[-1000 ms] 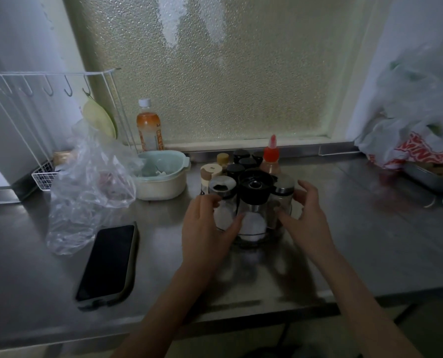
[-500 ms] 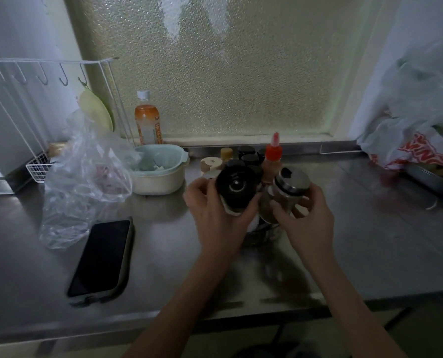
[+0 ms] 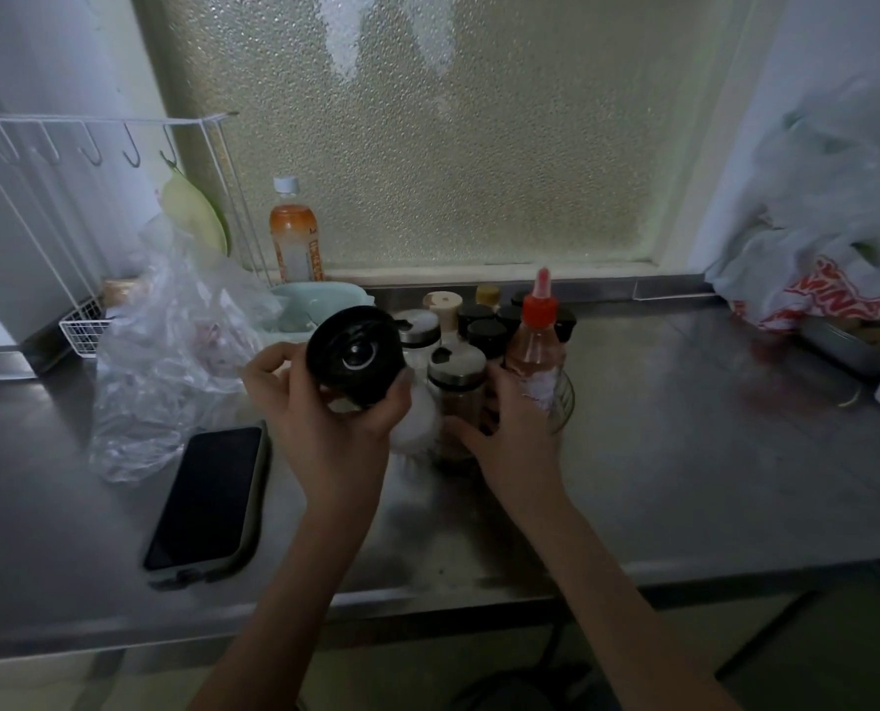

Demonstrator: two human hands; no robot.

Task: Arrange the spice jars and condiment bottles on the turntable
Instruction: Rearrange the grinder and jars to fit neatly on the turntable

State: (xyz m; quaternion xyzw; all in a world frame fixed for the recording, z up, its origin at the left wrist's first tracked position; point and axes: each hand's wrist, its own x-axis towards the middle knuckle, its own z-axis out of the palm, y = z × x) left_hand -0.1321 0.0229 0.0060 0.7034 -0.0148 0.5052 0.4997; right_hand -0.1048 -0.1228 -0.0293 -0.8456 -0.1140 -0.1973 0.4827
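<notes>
You had just lifted the black-lidded jar (image 3: 357, 357) clear of the cluster with your left hand (image 3: 325, 418); a second earlier it stood at the front of the turntable (image 3: 563, 402) between two glass shakers, and half a second earlier it was already tipped up in your grip. Your left fingers (image 3: 268, 359) were clamped around its body, lid tilted toward you, held left of the group and above the desk (image 3: 684, 454). Your right hand (image 3: 510, 428) had come down again, its fingers closed around the steel-capped shaker (image 3: 456, 387), which looked to hold a brown powder and stood low at the front of the group; whether it rested on the turntable or on the desk, I cannot tell. That probably left a front slot open, so the regrouping was still under way. Behind, the red-capped sauce bottle (image 3: 535, 346) held a pale reddish liquid, the second shaker (image 3: 417, 325) showed white contents, and the small dark-lidded jars (image 3: 484, 331) stayed packed at the back, contents unreadable. The lifted jar's fill was hidden by your hand.
</notes>
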